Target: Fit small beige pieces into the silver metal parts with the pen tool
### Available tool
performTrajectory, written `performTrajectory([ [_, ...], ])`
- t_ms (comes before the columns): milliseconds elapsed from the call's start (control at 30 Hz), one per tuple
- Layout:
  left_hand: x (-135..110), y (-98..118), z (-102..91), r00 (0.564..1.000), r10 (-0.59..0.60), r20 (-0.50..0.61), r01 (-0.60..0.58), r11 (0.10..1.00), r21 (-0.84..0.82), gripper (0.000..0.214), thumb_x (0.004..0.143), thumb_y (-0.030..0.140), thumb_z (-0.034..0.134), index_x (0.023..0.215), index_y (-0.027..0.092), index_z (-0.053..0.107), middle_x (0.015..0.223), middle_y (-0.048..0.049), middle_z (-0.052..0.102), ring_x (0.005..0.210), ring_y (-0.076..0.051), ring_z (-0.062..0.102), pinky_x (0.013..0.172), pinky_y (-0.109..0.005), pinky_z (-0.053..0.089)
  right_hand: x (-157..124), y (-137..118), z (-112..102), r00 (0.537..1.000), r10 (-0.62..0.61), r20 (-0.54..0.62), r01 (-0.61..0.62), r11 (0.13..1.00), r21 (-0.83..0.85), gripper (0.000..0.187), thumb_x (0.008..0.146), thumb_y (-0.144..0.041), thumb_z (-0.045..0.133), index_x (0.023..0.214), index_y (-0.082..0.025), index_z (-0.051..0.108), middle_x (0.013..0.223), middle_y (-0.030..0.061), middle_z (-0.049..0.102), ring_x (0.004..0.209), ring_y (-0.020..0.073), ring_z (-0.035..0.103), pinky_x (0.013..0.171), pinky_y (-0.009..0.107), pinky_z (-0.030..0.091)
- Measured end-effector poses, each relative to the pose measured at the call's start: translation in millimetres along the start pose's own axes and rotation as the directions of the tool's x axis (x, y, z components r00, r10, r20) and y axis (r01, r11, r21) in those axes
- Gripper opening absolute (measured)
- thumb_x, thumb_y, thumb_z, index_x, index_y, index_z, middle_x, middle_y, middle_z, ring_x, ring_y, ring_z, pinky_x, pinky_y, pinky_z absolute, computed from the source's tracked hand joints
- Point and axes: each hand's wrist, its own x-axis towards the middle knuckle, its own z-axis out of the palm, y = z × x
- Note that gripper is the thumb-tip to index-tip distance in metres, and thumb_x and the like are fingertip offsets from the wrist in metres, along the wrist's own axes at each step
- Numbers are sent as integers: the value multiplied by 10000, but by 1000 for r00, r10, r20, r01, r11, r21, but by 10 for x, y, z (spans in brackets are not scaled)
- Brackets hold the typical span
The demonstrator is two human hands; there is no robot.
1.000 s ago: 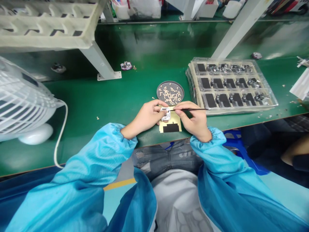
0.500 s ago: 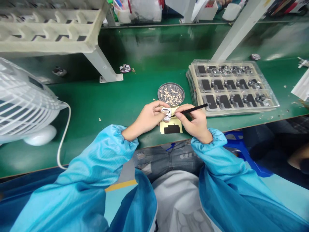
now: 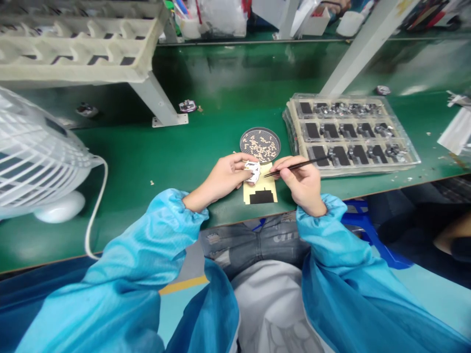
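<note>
My left hand (image 3: 225, 177) pinches a small silver metal part (image 3: 252, 172) just above a yellow backing sheet (image 3: 260, 190) that carries a black sticker. My right hand (image 3: 300, 180) is closed round black tweezers (image 3: 294, 167), their tip pointing left and a little short of the part. Just beyond both hands lies a round perforated dish (image 3: 259, 144) with several small pale pieces in it. Both arms wear blue sleeves.
A clear blister tray (image 3: 349, 133) of black pads and metal parts sits to the right. A white fan (image 3: 37, 152) with its cord stands at the left. A pale rack (image 3: 77, 44) on white legs rises behind. Loose parts (image 3: 187, 106) lie on the green mat.
My right hand has drawn the tweezers back to the right, away from the metal part, and tilted them. My left hand keeps hold of the part.
</note>
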Motion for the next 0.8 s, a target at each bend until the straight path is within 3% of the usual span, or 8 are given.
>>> performTrajectory([
  [167, 15, -33, -48, 992, 50, -113, -58, 996, -66, 536, 650, 192, 866, 1055, 191, 515, 837, -11, 729, 715, -199, 757, 566, -245, 601, -151, -220, -113, 990, 141, 31, -141, 990, 11, 482, 1025, -611, 556, 758, -218, 634, 820, 67, 703, 775, 212, 683, 760, 393, 584],
  [233, 17, -16, -79, 987, 66, -148, -75, 996, -53, 596, 658, 236, 895, 1133, 188, 537, 879, -18, 736, 750, -205, 768, 619, -277, 634, -179, -418, -351, 976, 219, -2, -219, 975, -18, 405, 1017, -590, 589, 873, -221, 671, 709, 18, 630, 613, 172, 600, 591, 329, 509],
  [300, 9, 11, -100, 984, 79, -163, -80, 997, -1, 596, 689, 295, 910, 1189, 164, 612, 915, -39, 741, 785, -191, 762, 665, -277, 646, -109, -622, -736, 969, 171, -176, -205, 958, -198, 349, 1007, -558, 624, 981, -221, 711, 623, -25, 527, 519, 135, 462, 509, 281, 382],
  [367, -3, 34, -110, 984, 69, -163, -60, 996, 59, 511, 723, 356, 910, 1131, 138, 694, 919, -62, 746, 771, -166, 736, 636, -241, 627, 73, -779, -1234, 927, -41, -372, -182, 820, -543, 273, 951, -468, 730, 1000, -200, 752, 669, -17, 553, 581, 128, 445, 574, 281, 372],
  [433, -9, 47, -116, 989, 35, -145, -25, 997, 71, 441, 747, 402, 902, 1041, 122, 731, 892, -75, 750, 684, -132, 689, 551, -202, 573, 313, -856, -1758, 870, -188, -455, -283, 565, -775, 220, 905, -361, 777, 1001, -162, 782, 720, -8, 592, 650, 119, 438, 657, 288, 367],
  [533, 3, 55, -135, 994, -4, -109, 4, 1000, -4, 426, 763, 417, 894, 1025, 126, 725, 838, -73, 749, 639, -129, 677, 483, -179, 507, 606, -839, -2368, 823, 52, -566, -563, 216, -798, 281, 905, -340, 763, 1080, -122, 795, 807, 20, 672, 694, 109, 423, 703, 294, 348],
  [633, 33, 64, -164, 990, -27, -142, 21, 999, -42, 423, 763, 409, 889, 1026, 142, 693, 816, -68, 745, 674, -175, 733, 419, -165, 441, 723, -774, -2625, 771, 179, -611, -633, 114, -765, 363, 847, -382, 814, 1038, -74, 800, 824, 82, 717, 695, 119, 474, 693, 317, 345],
  [800, 62, 65, -167, 977, -6, -212, 2, 1000, -21, 396, 783, 427, 861, 1003, 145, 692, 786, -70, 742, 604, -177, 737, 347, -149, 327, 792, -768, -2625, 736, 226, -638, -656, 6, -755, 472, 778, -465, 842, 921, -19, 784, 860, 165, 748, 661, 115, 496, 711, 368, 347],
])
